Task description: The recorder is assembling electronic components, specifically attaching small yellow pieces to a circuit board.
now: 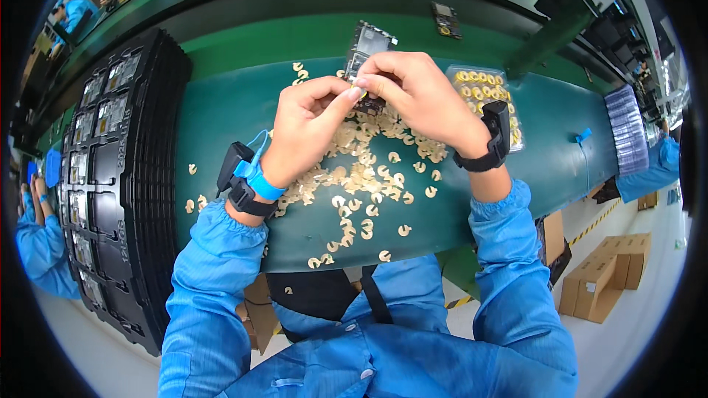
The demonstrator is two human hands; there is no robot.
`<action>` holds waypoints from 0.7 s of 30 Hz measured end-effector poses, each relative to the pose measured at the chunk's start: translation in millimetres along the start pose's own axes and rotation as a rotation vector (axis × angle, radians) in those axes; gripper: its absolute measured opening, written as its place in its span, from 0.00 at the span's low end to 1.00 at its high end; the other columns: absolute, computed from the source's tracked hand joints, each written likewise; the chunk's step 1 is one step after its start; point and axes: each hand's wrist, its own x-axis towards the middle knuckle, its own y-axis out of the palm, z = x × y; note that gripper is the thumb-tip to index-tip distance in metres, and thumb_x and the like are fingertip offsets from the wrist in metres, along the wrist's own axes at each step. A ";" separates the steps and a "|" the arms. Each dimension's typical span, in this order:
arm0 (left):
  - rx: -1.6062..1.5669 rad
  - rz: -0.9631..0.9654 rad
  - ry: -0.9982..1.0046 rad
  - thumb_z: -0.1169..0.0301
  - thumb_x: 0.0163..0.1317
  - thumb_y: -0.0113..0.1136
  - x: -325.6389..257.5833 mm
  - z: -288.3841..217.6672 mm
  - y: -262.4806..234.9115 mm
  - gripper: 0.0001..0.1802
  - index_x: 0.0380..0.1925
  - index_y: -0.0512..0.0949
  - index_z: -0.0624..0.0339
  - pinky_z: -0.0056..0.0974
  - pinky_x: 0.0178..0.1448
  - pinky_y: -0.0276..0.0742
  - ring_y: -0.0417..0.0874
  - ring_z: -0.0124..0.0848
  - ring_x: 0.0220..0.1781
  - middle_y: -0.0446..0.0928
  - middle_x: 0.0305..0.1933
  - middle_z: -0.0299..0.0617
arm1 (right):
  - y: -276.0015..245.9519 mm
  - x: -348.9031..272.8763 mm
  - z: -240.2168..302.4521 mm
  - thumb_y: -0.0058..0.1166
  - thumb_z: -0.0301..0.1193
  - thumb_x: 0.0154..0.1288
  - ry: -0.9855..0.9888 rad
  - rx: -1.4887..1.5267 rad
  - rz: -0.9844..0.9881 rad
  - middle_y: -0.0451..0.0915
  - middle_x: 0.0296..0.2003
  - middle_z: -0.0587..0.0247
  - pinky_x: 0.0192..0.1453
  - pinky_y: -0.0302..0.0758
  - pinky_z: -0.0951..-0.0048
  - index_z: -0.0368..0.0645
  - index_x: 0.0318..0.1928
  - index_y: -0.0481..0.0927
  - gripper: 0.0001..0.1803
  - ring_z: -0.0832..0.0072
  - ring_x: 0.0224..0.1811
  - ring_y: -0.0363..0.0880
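My left hand (313,119) and my right hand (424,96) meet fingertip to fingertip over a dark electronic circuit board (372,40). Each is closed in a pinch, thumb against forefinger, at a small yellow piece (363,93) that the fingers mostly cover. The board tilts up behind the hands, and whether it rests on the mat is hidden. Under and around the hands lie many cream C-shaped pieces (361,169), heaped below the board and scattered toward the front edge. To the right of my right hand sits a clear plastic tray (521,133) with rows of yellow rings.
Stacked black trays (158,177) holding boards stand at the left of the green mat (435,228). Another board (445,21) lies farther back. Stacked clear trays (627,129) are at the right end. Cardboard boxes (601,276) stand on the floor; other people work nearby.
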 end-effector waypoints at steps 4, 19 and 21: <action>-0.133 -0.104 0.017 0.72 0.74 0.63 3.1 10.1 1.8 0.10 0.41 0.86 0.70 0.25 0.38 0.75 0.79 0.16 0.34 0.85 0.34 0.33 | 7.8 -2.9 -4.4 0.59 0.31 0.73 0.080 0.085 -0.082 0.82 0.26 0.60 0.34 0.74 0.72 0.30 0.41 0.84 0.13 0.79 0.28 0.77; -0.021 -0.051 0.014 0.73 0.73 0.63 5.0 8.6 -4.9 0.10 0.44 0.86 0.71 0.28 0.45 0.79 0.82 0.19 0.39 0.87 0.37 0.37 | 12.7 -11.9 -13.6 0.61 0.25 0.71 0.152 0.306 -0.042 0.76 0.30 0.77 0.32 0.65 0.85 0.32 0.42 0.83 0.06 0.93 0.31 0.67; -0.045 -0.028 0.000 0.73 0.74 0.63 5.3 7.4 -3.2 0.10 0.44 0.86 0.71 0.29 0.46 0.81 0.84 0.21 0.40 0.87 0.39 0.39 | 19.0 -12.1 -17.2 0.62 0.25 0.67 0.105 0.321 -0.101 0.74 0.26 0.76 0.29 0.63 0.82 0.33 0.39 0.84 0.06 0.91 0.27 0.66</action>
